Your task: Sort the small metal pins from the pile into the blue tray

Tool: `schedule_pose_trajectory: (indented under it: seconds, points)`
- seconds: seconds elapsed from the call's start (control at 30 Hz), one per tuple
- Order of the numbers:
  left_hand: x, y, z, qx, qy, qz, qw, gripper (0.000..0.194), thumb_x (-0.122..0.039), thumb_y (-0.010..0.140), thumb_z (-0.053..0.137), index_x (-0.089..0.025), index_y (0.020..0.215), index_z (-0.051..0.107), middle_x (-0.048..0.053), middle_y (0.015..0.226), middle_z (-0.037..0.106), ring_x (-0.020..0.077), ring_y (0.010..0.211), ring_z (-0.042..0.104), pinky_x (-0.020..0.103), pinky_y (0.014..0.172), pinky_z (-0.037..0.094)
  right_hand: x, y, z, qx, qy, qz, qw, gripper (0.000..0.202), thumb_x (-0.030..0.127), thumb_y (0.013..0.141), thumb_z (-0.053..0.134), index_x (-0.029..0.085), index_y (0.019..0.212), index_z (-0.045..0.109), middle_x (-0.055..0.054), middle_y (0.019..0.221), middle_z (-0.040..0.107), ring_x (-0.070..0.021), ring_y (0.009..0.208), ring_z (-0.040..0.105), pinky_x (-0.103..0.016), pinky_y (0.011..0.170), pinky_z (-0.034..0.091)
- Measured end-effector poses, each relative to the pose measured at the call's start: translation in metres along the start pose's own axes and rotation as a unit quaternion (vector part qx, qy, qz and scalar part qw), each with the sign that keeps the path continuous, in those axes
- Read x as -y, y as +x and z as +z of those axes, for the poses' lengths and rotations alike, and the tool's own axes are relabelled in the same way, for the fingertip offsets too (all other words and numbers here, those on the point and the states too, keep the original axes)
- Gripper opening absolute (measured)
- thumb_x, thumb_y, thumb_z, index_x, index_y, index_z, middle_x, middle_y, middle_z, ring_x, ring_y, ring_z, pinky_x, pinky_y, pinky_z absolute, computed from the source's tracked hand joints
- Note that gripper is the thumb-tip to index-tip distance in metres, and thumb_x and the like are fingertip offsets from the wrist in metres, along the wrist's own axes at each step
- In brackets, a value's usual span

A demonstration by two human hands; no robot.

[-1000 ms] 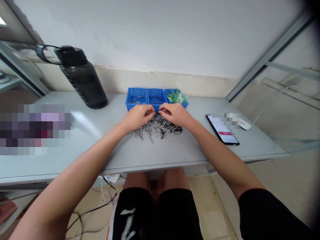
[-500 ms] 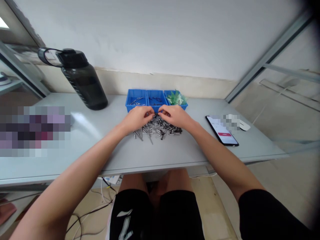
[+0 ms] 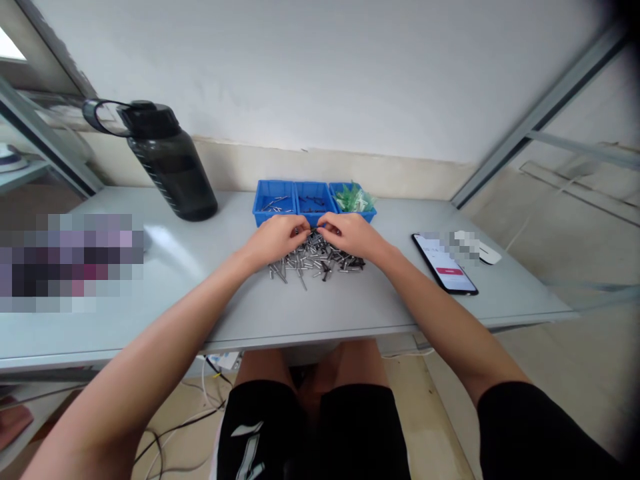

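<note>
Over the back of a loose pile of small metal fasteners (image 3: 307, 259), silver and black, my left hand (image 3: 283, 235) and my right hand (image 3: 353, 233) face each other. Both are closed in a pinch, thumb against fingers, with the fingertips almost meeting. A tiny dark piece seems to sit between them, too small to name. Just behind the hands stand three joined blue bins. Silver pins lie in the left bin (image 3: 260, 200), dark screws in the middle bin (image 3: 300, 193), and green-and-clear plastic pieces (image 3: 354, 198) fill the right one.
A large dark water bottle (image 3: 175, 170) stands at the back left of the grey table (image 3: 310, 317). To the right lie a phone (image 3: 445, 263) with a lit screen and a white object (image 3: 487, 253). A blurred-out item (image 3: 70, 263) is at the far left. The wall rises behind the bins.
The view has shifted slightly. Both hands keep their pinch over the pile, with hardly any movement; the bins and the pile look the same.
</note>
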State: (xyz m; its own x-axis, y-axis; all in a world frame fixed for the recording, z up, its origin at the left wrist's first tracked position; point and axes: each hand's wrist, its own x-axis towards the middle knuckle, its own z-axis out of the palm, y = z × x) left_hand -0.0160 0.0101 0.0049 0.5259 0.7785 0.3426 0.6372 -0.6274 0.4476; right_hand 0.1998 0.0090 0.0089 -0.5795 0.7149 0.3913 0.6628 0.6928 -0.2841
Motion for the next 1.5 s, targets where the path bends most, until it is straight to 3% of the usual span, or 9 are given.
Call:
schedule_pose_trajectory:
  seconds: [0.37, 1.2, 1.5]
  points:
    - [0.0005, 0.0006, -0.0004, -0.033, 0.001, -0.003, 0.999, 0.016, -0.026, 0.088, 0.053, -0.019, 0.089, 0.067, 0.002, 0.082, 0.069, 0.0143, 0.071, 0.059, 0.027, 0.067, 0.043, -0.0008, 0.0003, -0.0010, -0.001, -0.004, 0.004, 1.000, 0.017, 0.031, 0.094, 0.050, 0.019, 0.099, 0.062, -0.001, 0.077, 0.068, -0.0150, 0.070, 0.060, -0.027, 0.067, 0.037]
    - [0.0002, 0.0008, -0.0011, -0.028, -0.006, 0.001, 1.000, 0.017, -0.027, 0.088, 0.053, -0.018, 0.089, 0.067, 0.002, 0.082, 0.069, 0.0142, 0.072, 0.059, 0.027, 0.066, 0.043, -0.0033, 0.0007, 0.0006, 0.007, -0.012, 0.000, 1.000, 0.018, 0.032, 0.094, 0.051, 0.020, 0.098, 0.063, -0.001, 0.076, 0.068, -0.0145, 0.070, 0.060, -0.026, 0.066, 0.035]
    - [-0.0040, 0.0019, -0.0021, -0.065, -0.112, -0.010, 0.992, 0.013, -0.028, 0.085, 0.060, -0.017, 0.088, 0.066, 0.001, 0.078, 0.069, 0.0131, 0.071, 0.061, 0.026, 0.068, 0.047, -0.0015, 0.0010, -0.0006, 0.006, -0.002, -0.008, 1.000, 0.021, 0.035, 0.096, 0.050, 0.020, 0.100, 0.064, -0.001, 0.077, 0.068, -0.0141, 0.069, 0.058, -0.026, 0.066, 0.036]
